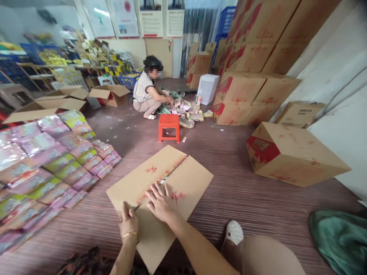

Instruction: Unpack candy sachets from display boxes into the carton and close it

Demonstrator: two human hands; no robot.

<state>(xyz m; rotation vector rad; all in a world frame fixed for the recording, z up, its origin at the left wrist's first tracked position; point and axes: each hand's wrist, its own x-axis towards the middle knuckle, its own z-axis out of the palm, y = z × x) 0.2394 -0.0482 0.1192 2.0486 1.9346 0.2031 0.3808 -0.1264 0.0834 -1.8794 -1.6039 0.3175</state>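
Note:
A brown cardboard box [160, 168] with red printing stands in front of me. Its two top flaps are folded down and meet at a narrow seam with a dark gap. My right hand [160, 202] lies on the right-hand flap beside the seam, fingers spread. At the near-left edge of the box, my left hand [129, 221] presses on the top by the seam's end, its visible fingers stretched out. Whatever is inside the box is mostly hidden; a small bit of colour shows through the gap.
Colourful packets [57, 160] lie in stacked rows at left. Ahead are a red stool [169, 124] and a crouching person [147, 89] handling scattered wrappers [189, 109]. Stacked cartons [252, 61] and a tilted carton [295, 152] stand right. A green sack [341, 240] lies near right.

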